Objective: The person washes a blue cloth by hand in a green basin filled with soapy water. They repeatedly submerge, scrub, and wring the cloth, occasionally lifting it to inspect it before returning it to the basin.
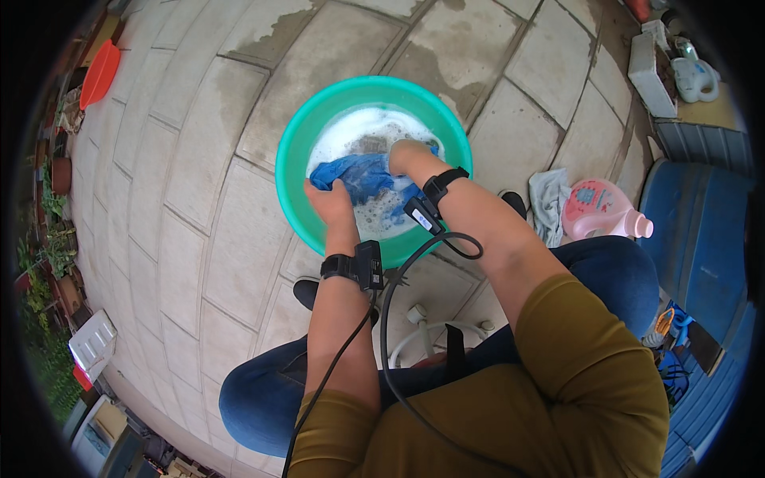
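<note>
A green plastic basin (288,197) stands on the paving before me, with white suds (352,122) and cloudy water inside. A wet blue cloth (358,173) lies partly under the water across its middle. My left hand (330,203) grips the cloth's left end near the basin's left wall, thumb on top. My right hand (409,156) is bent down into the suds at the cloth's right side; its fingers are hidden, so I cannot see whether they hold the fabric. Each wrist wears a black strap with a small cabled device.
A pink detergent bottle (600,209) lies beside a grey-white rag (548,200) to the right. Two black cables (387,334) run from my wrists over my lap. Wet patches mark the paving. A red basin (100,74) and potted plants line the far left.
</note>
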`<state>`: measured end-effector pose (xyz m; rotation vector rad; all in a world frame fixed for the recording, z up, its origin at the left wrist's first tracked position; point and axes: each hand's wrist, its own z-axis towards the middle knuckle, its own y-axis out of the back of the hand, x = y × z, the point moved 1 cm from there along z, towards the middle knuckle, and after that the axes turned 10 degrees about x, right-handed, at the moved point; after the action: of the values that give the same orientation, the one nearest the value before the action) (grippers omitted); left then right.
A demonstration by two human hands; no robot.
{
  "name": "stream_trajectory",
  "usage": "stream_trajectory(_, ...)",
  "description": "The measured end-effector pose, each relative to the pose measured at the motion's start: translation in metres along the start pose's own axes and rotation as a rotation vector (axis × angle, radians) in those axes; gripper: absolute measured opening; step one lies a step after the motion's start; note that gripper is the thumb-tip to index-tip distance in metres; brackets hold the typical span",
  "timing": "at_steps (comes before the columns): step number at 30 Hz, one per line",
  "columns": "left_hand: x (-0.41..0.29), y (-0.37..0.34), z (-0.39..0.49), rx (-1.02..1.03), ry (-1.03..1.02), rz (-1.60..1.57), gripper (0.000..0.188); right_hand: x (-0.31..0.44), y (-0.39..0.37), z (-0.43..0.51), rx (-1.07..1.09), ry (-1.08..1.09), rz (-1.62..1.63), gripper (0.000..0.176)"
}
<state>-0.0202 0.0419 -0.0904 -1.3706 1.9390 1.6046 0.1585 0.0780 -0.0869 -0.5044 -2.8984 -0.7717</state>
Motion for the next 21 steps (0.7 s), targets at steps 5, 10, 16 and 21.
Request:
stream_trajectory(5, 0.009, -0.018, -0.021, -0.004, 0.504, -0.309, 0.060, 0.011, -0.001, -0.004, -0.415, 0.072, 0.136, 0.018)
stream_trajectory(10, 0.014, -0.036, -0.020, 0.271, 0.567, -0.925, 0.053, 0.021, -0.043, 0.007, -0.342, 0.409, 0.202, 0.029)
stream_trajectory(16, 0.035, -0.015, 0.007, 0.630, 0.507, -1.379, 0.045, 0.054, -0.055, -0.043, -0.406, 0.631, 0.613, 0.037)
stream_trajectory(21, 0.046, -0.019, 0.008, 1.225, 0.236, -1.658, 0.040, 0.071, -0.049, -0.072, -0.556, 0.653, 0.405, 0.036)
